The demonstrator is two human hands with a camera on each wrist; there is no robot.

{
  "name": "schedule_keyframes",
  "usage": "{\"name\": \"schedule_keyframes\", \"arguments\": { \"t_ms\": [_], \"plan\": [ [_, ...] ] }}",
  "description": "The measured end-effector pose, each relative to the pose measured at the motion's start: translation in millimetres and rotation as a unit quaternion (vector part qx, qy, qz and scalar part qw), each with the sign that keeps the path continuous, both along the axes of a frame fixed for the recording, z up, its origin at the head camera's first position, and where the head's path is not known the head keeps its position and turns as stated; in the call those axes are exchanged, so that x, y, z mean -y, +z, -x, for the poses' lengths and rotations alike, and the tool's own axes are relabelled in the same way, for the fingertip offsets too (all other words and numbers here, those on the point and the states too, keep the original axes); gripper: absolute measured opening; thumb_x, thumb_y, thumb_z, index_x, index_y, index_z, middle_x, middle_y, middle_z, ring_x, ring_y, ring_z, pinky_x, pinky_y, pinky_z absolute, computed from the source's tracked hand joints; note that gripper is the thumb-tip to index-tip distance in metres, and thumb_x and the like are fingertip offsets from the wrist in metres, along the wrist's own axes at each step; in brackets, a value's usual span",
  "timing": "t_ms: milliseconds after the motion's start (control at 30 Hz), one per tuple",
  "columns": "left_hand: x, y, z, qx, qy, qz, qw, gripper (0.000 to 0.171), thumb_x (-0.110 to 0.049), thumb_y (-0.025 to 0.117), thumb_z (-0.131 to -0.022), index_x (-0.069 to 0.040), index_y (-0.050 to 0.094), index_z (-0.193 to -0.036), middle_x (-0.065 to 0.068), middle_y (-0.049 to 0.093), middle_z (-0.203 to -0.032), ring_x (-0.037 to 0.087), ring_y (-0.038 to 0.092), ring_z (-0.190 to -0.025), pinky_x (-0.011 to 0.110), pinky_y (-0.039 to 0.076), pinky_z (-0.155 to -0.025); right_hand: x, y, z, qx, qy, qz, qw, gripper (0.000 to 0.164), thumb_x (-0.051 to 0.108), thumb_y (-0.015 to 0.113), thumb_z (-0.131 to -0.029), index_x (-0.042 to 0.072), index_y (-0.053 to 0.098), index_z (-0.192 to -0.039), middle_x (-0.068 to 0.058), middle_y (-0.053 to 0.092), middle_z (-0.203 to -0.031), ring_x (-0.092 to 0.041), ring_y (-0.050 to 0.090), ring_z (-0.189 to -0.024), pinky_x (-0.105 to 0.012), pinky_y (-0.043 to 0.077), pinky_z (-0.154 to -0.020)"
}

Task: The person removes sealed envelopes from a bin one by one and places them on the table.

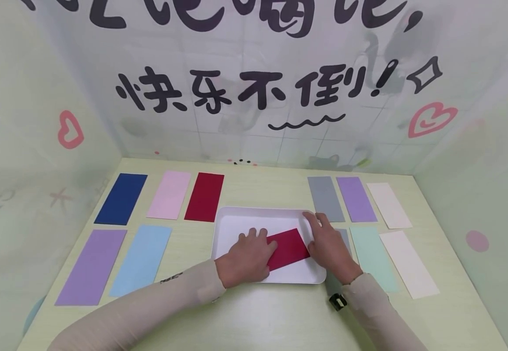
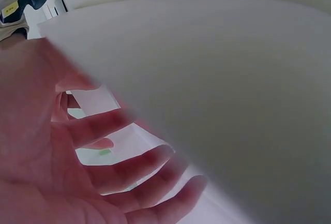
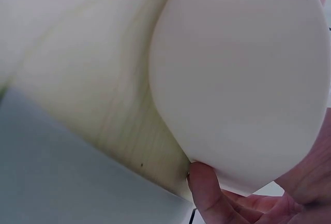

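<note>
A red card (image 1: 286, 248) lies at a slant inside a shallow white tray (image 1: 232, 229) in the head view. My left hand (image 1: 249, 256) is over the card's left end, the thumb on top of it, and grips it there. At the tray's right side my right hand (image 1: 330, 246) holds the rim, its thumb close to the card's right corner. The right wrist view has a fingertip (image 3: 204, 182) against the outside of the tray wall (image 3: 238, 79). From the left wrist, the tray wall (image 2: 217, 94) hides the fingertips and most of the card.
Left of the tray lie dark blue (image 1: 121, 199), pink (image 1: 169, 195), red (image 1: 204, 197), purple (image 1: 90, 268) and light blue cards (image 1: 141, 261). On the right are grey (image 1: 326, 199), purple (image 1: 356, 199), mint (image 1: 374, 258) and pale pink cards (image 1: 389, 204). Printed sheets wall the table in.
</note>
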State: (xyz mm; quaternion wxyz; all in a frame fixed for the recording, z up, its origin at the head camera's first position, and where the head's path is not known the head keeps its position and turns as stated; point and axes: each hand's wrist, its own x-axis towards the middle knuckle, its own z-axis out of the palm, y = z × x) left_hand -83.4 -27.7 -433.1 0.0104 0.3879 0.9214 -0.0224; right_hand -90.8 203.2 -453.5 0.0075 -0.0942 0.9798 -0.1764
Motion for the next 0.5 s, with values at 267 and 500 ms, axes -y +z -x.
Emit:
{"name": "schedule_keyframes", "arguments": {
  "t_ms": [267,500],
  "plan": [
    [0.4,-3.3,1.6,-0.001,-0.012,0.013,0.9998,0.042,-0.045,0.074,-0.08,-0.013,0.064,-0.106,0.007,0.055,-0.094,0.018,0.048,-0.075,0.031,0.047,-0.056,-0.1,-0.9,0.6,-0.001,-0.002,-0.003,1.0,0.076,-0.002,0.068,-0.082,0.01,0.036,-0.15,-0.02,0.04,-0.14,-0.013,0.045,-0.046,-0.026,0.044,-0.05],
    [1.5,-2.4,1.2,-0.019,-0.023,0.013,0.9995,0.036,-0.039,0.072,-0.08,-0.013,0.062,-0.102,0.007,0.053,-0.09,0.019,0.046,-0.072,0.03,0.043,-0.053,0.1,-0.6,0.2,-0.002,-0.002,-0.002,1.0,0.074,-0.002,0.066,-0.083,0.01,0.036,-0.149,-0.02,0.041,-0.139,-0.013,0.044,-0.046,-0.026,0.044,-0.049]
  ]
}}
